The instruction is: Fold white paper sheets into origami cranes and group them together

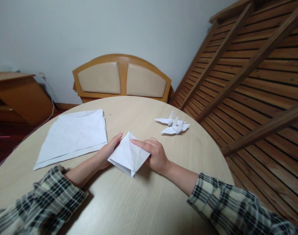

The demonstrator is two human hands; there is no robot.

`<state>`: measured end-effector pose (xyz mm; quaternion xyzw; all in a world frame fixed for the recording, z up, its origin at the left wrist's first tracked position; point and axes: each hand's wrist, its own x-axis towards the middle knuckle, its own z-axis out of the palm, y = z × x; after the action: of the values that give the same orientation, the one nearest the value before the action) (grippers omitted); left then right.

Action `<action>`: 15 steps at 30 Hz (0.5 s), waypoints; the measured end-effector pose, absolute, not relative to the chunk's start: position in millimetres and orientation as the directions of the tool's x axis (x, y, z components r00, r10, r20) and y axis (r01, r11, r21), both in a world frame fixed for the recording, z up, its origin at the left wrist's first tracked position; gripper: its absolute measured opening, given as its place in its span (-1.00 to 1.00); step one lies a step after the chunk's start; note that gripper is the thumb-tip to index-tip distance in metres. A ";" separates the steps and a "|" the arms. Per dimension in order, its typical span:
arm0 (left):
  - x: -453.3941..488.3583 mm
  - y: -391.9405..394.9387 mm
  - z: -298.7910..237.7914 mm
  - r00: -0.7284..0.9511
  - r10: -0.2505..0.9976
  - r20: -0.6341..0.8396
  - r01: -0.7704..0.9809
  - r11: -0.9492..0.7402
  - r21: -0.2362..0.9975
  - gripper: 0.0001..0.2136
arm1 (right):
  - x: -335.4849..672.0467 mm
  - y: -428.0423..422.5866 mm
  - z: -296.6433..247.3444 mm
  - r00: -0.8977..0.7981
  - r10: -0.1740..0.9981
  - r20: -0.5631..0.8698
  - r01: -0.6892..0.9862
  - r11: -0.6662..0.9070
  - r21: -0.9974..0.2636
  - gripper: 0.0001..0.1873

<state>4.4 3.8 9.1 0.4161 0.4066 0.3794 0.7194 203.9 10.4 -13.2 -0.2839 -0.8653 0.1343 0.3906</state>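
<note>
A folded white paper square (129,151), turned like a diamond with a crease down its middle, is held between my two hands above the table. My left hand (110,148) supports it from the left; its thumb tip shows beyond the upper left edge and the other fingers are hidden beneath the paper. My right hand (156,153) grips the right corner, with one digit stretched across the top face near the upper point. Along the lower left edge the paper layers stand slightly apart.
Folded paper cranes (174,125) sit close together at the right of the round table (144,202). Several white paper sheets (75,130) lie stacked on the left. Behind stands a padded wooden headboard (124,62); wooden slats (249,81) lean at the right.
</note>
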 end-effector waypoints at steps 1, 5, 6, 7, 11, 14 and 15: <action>1.8 5.3 9.4 0.397 0.869 -0.295 -0.209 0.398 0.893 -0.53 | 204.6 11.4 -12.9 -0.541 0.589 0.601 0.392 0.808 -0.439 -0.52; -2.8 8.7 7.5 0.432 0.854 -0.292 -0.252 0.425 0.869 -0.61 | 208.2 15.6 -12.4 -0.566 0.573 0.592 0.421 0.819 -0.390 -0.51; -2.8 8.7 7.2 0.434 0.857 -0.279 -0.264 0.417 0.870 -0.62 | 209.0 16.4 -12.4 -0.568 0.573 0.590 0.427 0.819 -0.384 -0.52; -2.7 8.5 7.1 0.434 0.860 -0.268 -0.276 0.410 0.869 -0.64 | 209.6 17.1 -12.3 -0.568 0.573 0.591 0.431 0.819 -0.379 -0.52; -2.6 8.5 6.9 0.439 0.861 -0.256 -0.303 0.410 0.861 -0.72 | 210.3 18.2 -11.3 -0.558 0.577 0.596 0.424 0.816 -0.393 -0.55; -4.0 9.7 6.1 0.446 0.850 -0.280 -0.274 0.428 0.861 -0.73 | 209.6 18.4 -11.1 -0.549 0.580 0.602 0.402 0.814 -0.419 -0.54; -4.4 10.0 6.0 0.445 0.845 -0.295 -0.255 0.436 0.863 -0.72 | 209.3 18.6 -11.2 -0.544 0.577 0.609 0.392 0.817 -0.424 -0.54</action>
<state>-4.4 10.0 6.0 0.3871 0.3811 0.3635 0.7568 209.3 18.6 -11.2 -0.2783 -0.8704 0.1194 0.3881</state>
